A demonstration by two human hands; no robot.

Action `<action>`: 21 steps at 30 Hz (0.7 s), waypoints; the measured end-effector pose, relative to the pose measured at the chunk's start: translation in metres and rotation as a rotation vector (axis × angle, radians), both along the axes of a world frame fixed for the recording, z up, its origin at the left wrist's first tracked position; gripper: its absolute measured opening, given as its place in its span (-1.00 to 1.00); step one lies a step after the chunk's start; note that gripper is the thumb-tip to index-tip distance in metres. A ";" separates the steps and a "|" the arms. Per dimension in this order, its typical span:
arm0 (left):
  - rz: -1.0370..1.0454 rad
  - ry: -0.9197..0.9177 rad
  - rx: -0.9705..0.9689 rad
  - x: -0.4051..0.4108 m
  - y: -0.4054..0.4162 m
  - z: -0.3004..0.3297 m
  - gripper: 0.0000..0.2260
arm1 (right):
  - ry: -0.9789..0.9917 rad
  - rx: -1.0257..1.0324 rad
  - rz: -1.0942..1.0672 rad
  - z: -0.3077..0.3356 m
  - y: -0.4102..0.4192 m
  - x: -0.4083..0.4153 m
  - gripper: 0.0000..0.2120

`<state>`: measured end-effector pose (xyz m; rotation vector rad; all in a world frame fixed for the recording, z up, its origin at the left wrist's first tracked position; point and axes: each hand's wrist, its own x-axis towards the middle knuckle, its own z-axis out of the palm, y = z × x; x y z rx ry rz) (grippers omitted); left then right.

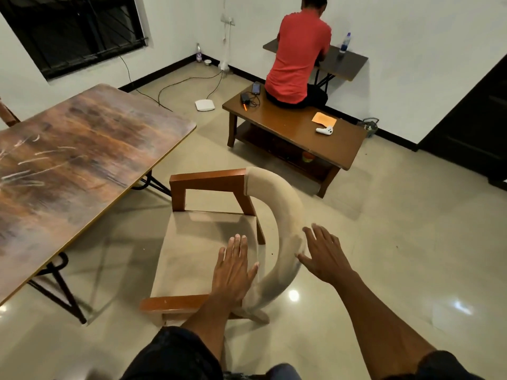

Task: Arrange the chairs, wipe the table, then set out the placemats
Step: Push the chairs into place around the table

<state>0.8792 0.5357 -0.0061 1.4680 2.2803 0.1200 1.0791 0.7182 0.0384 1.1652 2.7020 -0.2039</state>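
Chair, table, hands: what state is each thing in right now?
Chair: upright beside the table, seat empty.
Table: bare, no placemats.
Left hand: open, over the seat.
Right hand: open, thumb at the curved backrest.
Bottle: upright, capped, on the wall shelf.

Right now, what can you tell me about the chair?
The chair has a beige padded seat, a curved beige padded back and reddish-brown wooden arms. It stands upright on the shiny floor beside the table, seat facing it. The left hand hovers open by the back's inner side, the right hand open at its outer side; contact is unclear.
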 end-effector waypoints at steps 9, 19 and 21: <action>-0.057 -0.028 -0.035 -0.001 0.058 -0.023 -0.07 | -0.137 -0.203 0.303 -0.006 0.089 -0.039 -0.01; 0.133 -0.228 -0.135 0.058 0.137 -0.035 -0.03 | -0.323 -0.193 0.819 -0.033 0.197 -0.084 0.14; 0.198 -0.282 -0.134 0.079 0.140 -0.040 0.01 | -0.359 -0.160 0.913 -0.040 0.205 -0.085 0.14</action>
